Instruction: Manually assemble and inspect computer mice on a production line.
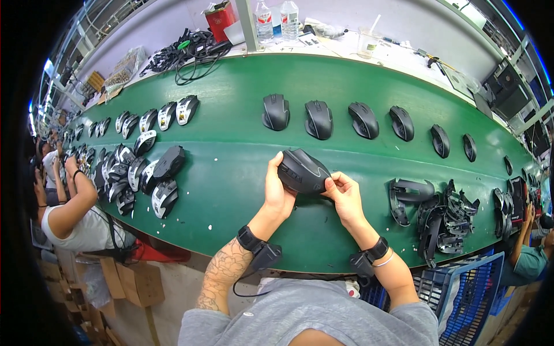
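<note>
A black computer mouse (pixel 302 171) is held up over the green bench in front of me. My left hand (pixel 279 193) wraps its left side, with the thumb at the far end. My right hand (pixel 346 199) pinches the mouse's near right corner between thumb and fingers. Beyond my hands, several black mice (pixel 318 120) stand spaced in a row. To the left lies a pile of mice with silver and black parts (pixel 138 170), with more half-built mice (pixel 167 115) lined up behind it. At the right is a heap of black plastic shells (pixel 444 219).
The green bench (pixel 242 225) runs left and right. On the white shelf behind it are plastic bottles (pixel 264 23), a cup with a straw (pixel 368 43) and tangled black cables (pixel 184 51). A blue crate (pixel 461 294) stands near my right side. Co-workers (pixel 75 213) sit at both ends.
</note>
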{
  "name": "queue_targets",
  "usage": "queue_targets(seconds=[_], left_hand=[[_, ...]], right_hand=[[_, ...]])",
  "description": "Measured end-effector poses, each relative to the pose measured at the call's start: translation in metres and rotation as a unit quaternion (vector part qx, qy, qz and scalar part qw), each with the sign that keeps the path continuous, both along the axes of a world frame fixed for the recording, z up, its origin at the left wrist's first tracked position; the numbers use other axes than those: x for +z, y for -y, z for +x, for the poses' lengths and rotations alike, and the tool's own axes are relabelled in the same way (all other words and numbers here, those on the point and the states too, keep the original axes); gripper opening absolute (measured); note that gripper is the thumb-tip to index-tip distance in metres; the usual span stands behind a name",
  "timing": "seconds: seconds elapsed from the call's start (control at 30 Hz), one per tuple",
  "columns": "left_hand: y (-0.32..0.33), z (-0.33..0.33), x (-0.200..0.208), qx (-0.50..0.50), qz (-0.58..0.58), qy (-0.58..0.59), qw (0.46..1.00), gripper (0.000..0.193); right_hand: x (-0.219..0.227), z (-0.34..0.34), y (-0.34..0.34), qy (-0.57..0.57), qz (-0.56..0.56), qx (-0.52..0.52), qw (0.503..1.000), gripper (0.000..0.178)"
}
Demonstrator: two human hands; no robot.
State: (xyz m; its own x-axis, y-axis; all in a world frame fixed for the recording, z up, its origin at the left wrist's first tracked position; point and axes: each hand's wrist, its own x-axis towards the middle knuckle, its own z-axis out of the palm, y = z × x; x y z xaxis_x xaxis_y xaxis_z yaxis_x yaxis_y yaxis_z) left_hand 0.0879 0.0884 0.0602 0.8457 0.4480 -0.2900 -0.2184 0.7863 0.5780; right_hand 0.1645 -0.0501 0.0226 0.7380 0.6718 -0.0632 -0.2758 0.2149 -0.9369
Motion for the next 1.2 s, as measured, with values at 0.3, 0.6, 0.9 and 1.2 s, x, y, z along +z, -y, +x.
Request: queue_targets(seconds=[0.3, 0.6, 0.9, 1.2], left_hand=[[0.010, 0.000, 0.012, -0.091, -0.027, 0.029, 0.995, 0.044], [-0.020, 0.003, 0.019, -0.069, 0.031, 0.006, 0.997, 0.031], [-0.148, 0.002, 0.016, -0.041, 0.163, -0.081, 0.982, 0.032], [-0.225, 0.025, -0.020, 0.118, 0.692, -0.446, 0.555, 0.065]], right_hand=[[0.012, 0.009, 0.009, -0.040, -0.045, -0.049, 0.997, 0.027], [0.060, 0.038, 0.030, 0.506, -0.265, -0.213, 0.793, 0.021], [0.100, 0.059, 0.126, 0.510, -0.429, -0.161, 0.728, 0.059], [0.071, 0.064, 0.147, 0.428, -0.555, -0.078, 0.709, 0.060]])
